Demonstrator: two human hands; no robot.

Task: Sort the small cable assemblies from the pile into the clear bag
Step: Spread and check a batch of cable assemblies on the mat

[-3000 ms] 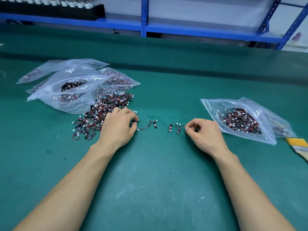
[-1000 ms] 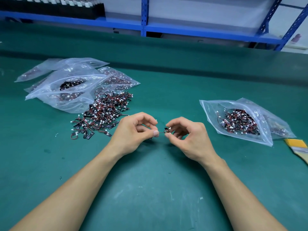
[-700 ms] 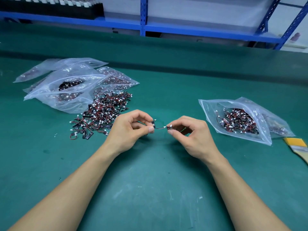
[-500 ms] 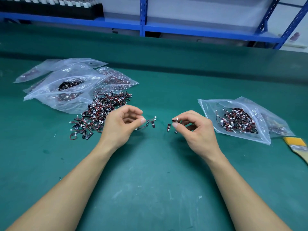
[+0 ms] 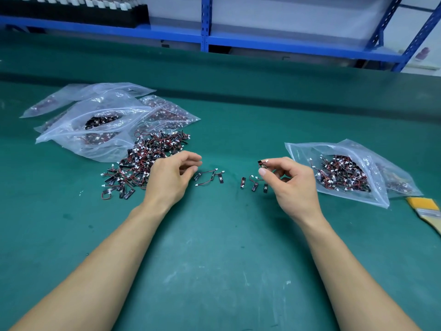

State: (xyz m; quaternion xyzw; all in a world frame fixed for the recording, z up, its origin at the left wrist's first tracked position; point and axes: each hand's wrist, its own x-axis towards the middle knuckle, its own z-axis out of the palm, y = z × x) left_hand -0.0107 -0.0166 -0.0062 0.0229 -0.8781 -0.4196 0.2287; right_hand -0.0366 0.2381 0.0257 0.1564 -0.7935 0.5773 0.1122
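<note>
Right now the right hand (image 5: 290,180) pinches one cable assembly (image 5: 262,163) between thumb and forefinger, just left of the clear bag (image 5: 300,151), so it is the nearer hand; the left hand (image 5: 167,180), fingers loosely curled around nothing, hovers farther left by the pile (image 5: 148,158).

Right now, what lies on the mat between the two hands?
In the head view, loose cables lie there: a few by the left hand, three short pieces by the right hand, which pinches another cable; bare mat separates the groups.
</note>
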